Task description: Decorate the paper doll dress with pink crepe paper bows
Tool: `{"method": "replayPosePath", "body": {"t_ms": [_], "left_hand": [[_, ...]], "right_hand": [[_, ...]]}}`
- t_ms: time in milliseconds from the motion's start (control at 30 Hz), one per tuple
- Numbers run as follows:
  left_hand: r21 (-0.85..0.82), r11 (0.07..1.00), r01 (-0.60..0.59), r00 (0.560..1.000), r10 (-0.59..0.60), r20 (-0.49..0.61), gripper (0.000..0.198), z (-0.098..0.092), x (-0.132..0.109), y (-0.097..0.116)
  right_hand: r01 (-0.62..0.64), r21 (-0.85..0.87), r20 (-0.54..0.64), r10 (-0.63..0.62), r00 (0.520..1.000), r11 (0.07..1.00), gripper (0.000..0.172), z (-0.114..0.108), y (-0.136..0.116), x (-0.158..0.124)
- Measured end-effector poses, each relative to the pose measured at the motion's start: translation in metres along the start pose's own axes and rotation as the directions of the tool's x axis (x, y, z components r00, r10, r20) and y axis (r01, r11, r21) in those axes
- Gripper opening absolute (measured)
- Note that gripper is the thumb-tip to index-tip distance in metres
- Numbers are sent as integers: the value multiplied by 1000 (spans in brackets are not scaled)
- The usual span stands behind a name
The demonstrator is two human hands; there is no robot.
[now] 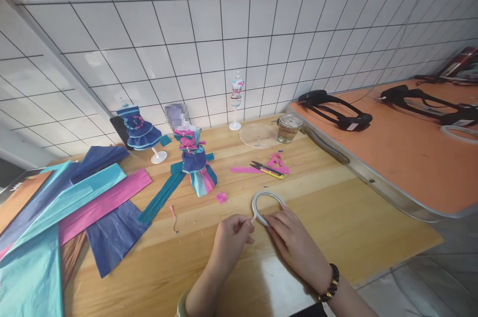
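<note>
A thin roll of white tape (pixel 257 202) stands out above the wooden table in front of me. My right hand (pixel 289 227) grips the roll's right and lower rim. My left hand (pixel 235 235) pinches the loose tape end at the roll's lower left. Just beyond lies a small pink paper flower (pixel 221 198). Yellow-handled thread snips (pixel 267 169) rest across a pink paper strip (pixel 242 170). Further left stands a small doll figure (pixel 194 157) in a pink, blue and teal paper dress.
Crepe paper sheets (pixel 104 202) spread over the left side. A mini dress form (pixel 140 130) in blue and a patterned one (pixel 236 100) stand near the tiled wall. A lidded cup (pixel 289 130) and clear disc (pixel 257 136) sit at the back. Black headsets (pixel 336 110) lie on the orange surface.
</note>
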State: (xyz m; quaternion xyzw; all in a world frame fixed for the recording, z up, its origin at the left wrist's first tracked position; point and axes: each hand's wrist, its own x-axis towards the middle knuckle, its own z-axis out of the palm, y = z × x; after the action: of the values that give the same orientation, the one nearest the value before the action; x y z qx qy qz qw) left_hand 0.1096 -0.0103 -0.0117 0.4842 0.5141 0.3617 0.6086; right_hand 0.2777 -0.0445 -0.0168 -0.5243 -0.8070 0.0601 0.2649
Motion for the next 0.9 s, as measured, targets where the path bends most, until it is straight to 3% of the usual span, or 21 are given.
{"method": "replayPosePath", "body": {"t_ms": [367,700,900], "left_hand": [[32,999,13,999,-14,41,20,1,-3,1],[33,999,1,1000,0,-10,17,-1,1,-3],[17,998,56,998,-57,6,20,-1,1,-5]], "right_hand": [[-41,36,19,40,999,999,26,1,-7,1],[-53,-4,6,54,999,999,31,4,12,-5],[-43,69,-128,52,990,997,27,4,1,-4]]}}
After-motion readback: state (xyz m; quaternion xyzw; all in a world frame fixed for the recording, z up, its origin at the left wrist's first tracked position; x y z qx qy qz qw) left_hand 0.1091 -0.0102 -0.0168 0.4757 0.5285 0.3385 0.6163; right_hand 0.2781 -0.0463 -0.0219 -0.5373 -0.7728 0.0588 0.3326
